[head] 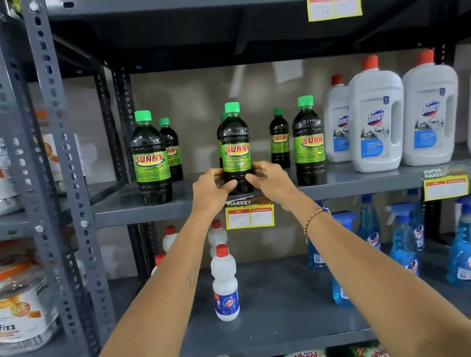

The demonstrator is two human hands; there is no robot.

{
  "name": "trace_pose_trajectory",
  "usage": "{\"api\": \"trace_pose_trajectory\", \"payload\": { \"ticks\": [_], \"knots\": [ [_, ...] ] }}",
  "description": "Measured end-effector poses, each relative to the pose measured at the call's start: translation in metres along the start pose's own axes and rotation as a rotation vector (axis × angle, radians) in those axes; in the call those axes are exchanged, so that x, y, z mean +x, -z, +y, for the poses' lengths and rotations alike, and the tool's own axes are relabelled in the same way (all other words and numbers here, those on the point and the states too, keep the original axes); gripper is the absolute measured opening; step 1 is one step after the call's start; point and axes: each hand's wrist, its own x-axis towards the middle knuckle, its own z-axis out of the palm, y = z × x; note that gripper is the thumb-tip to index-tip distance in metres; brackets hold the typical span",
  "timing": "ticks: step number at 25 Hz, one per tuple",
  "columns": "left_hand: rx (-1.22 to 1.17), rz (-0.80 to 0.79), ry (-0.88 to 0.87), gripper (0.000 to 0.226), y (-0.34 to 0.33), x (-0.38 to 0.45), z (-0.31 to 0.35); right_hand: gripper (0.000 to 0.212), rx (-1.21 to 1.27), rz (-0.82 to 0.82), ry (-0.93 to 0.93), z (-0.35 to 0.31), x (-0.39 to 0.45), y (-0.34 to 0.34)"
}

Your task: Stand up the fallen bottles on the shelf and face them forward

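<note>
Fingers [229, 186] of both hands are wrapped low round the base of the middle bottle [235, 150], left hand [212, 190] on one side, right hand [270, 180] on the other, thumbs at the front. Holding it that low looks like the way to twist it on the spot, so I'd guess this is the facing step, and the label already points pretty much straight out

That bottle is upright at the front edge of the shelf [127, 210], about midway along the dark row, right above the price tag [249, 216]. Green cap on, dark liquid filling it nearly to the neck

The other dark bottles [150, 158] either side are all standing too, caps on, same dark fill, some set further back. The one toward the right [308, 141] has its label turned a bit off, so that might want a tweak. I can't see any fallen ones here

White jugs [376, 114] with red caps take the right end of the same shelf, opaque so no idea on level
</note>
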Motion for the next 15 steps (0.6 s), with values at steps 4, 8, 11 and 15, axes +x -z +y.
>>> {"api": "trace_pose_trajectory", "payload": {
  "ticks": [4,8,11,15],
  "knots": [
    [-0.003,0.013,0.003,0.042,0.006,-0.001,-0.001,0.041,0.023,-0.011,-0.01,-0.001,-0.003,-0.006],
    [0.0,0.017,0.0,0.043,0.005,-0.004,-0.002,0.041,0.039,0.025,-0.014,0.0,-0.003,-0.008],
    [-0.003,-0.013,0.009,0.044,0.008,-0.006,-0.001,0.04,0.043,0.012,-0.017,-0.002,-0.005,-0.008],
    [0.062,-0.005,-0.021,0.038,0.012,-0.008,-0.005,0.034,-0.059,0.123,0.033,-0.002,-0.013,-0.009]
  ]
}}
